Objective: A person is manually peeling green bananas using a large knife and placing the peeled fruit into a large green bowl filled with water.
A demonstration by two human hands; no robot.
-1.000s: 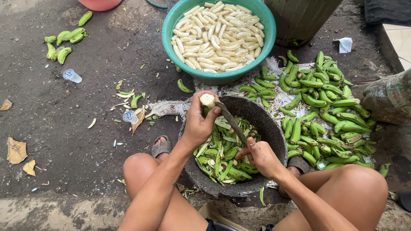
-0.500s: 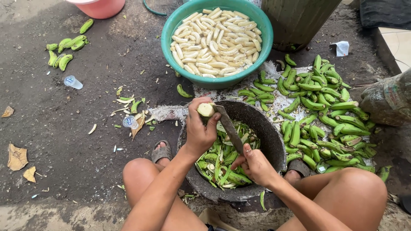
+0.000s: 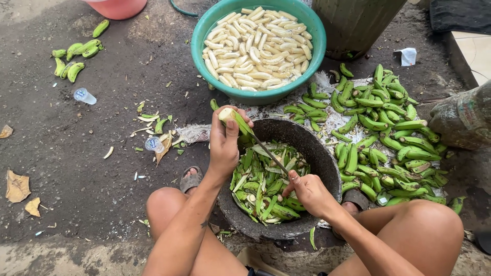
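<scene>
My left hand (image 3: 225, 145) grips a partly peeled green banana (image 3: 232, 118) above the rim of a dark round basin (image 3: 327, 163). My right hand (image 3: 307, 191) holds a knife (image 3: 268, 151) by its handle; the blade reaches up to the banana, where a green strip of peel hangs. The basin holds a heap of green peels (image 3: 263, 186). Beyond it stands a teal tub (image 3: 197, 48) full of pale peeled bananas (image 3: 258, 46). A pile of unpeeled green bananas (image 3: 383, 128) lies on a sack to the right.
A few loose green bananas (image 3: 74, 59) lie at far left near a plastic cup (image 3: 84, 95). A pink tub (image 3: 117, 6) stands at the top, a green bin (image 3: 353, 23) at top right, a sack (image 3: 463, 120) at right. My knees flank the basin.
My left hand has turned the banana a little and more pale flesh shows. The knife blade has slid along the fruit, lifting a peel strip.
</scene>
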